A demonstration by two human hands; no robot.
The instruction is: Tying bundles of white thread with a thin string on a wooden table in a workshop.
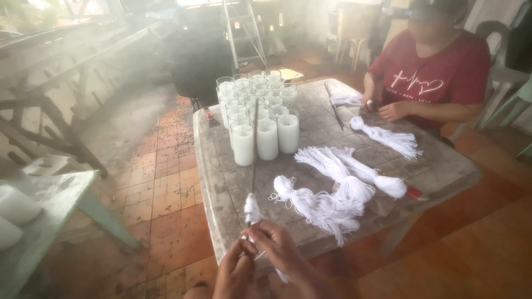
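While the white string (252, 211) wraps the near end of a thin rod (254, 149), I pinch it at the table's (221, 182) front edge: left hand (235, 274) and right hand (282, 252) both grasp the string, steadying the winding. Beyond lie loose string bundles (332, 194) and white candle glasses (260, 116); across, another person's hands (382, 108) handle more string.

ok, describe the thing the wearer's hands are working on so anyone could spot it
Start at the grey table with the cluster of white glass candles. At its near edge, the person's left hand and right hand meet on a thin dark rod with white string wound near its lower end. Unlike the loose white string bundles lying flat beside it, this string sits on the rod, which slants up toward the candles.
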